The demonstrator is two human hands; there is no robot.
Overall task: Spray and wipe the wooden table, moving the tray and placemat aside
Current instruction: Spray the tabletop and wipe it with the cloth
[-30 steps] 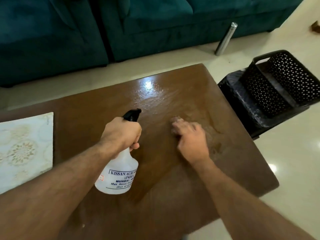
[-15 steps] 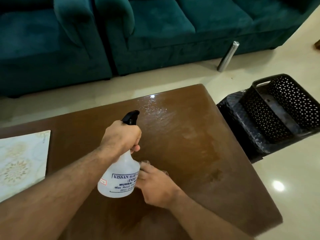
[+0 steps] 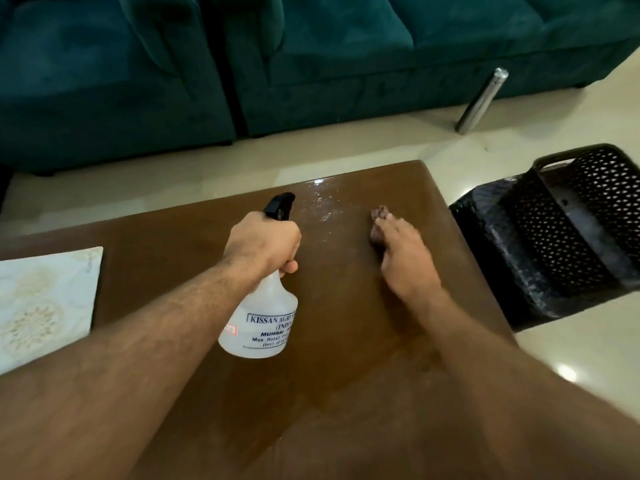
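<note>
Brown and glossy, the wooden table (image 3: pixel 346 393) filled the lower view, its near part darkened by a thin damp film between the two forearms. To the left, the pale patterned placemat (image 3: pixel 45 306) lay flat at the table's left end, well apart from the work. The left hand (image 3: pixel 263 242) was wrapped around the neck of the spray bottle (image 3: pixel 259 320), holding it above the tabletop with the black nozzle (image 3: pixel 278 206) aimed at the far edge. The right hand (image 3: pixel 405 263) lay palm-down, fingers fairly straight, pressing a small brownish cloth (image 3: pixel 379 223) onto the wood. Beyond the nozzle, wet droplets (image 3: pixel 323 207) glistened near the far edge, just left of the cloth and not yet wiped. Off the table's right side, a black perforated basket (image 3: pixel 568 230) sat on the floor, which may be the tray; farther back stood a teal sofa (image 3: pixel 311 64) and a metal cylinder (image 3: pixel 481 102).

The step looked like wiping the sprayed patch. Doing it well would probably call for flat, even pressure and overlapping strokes leftward through the droplets to the far edge. The bottle would be best held clear of the cloth's path. The stretch under the placemat likely remained to be cleaned.
</note>
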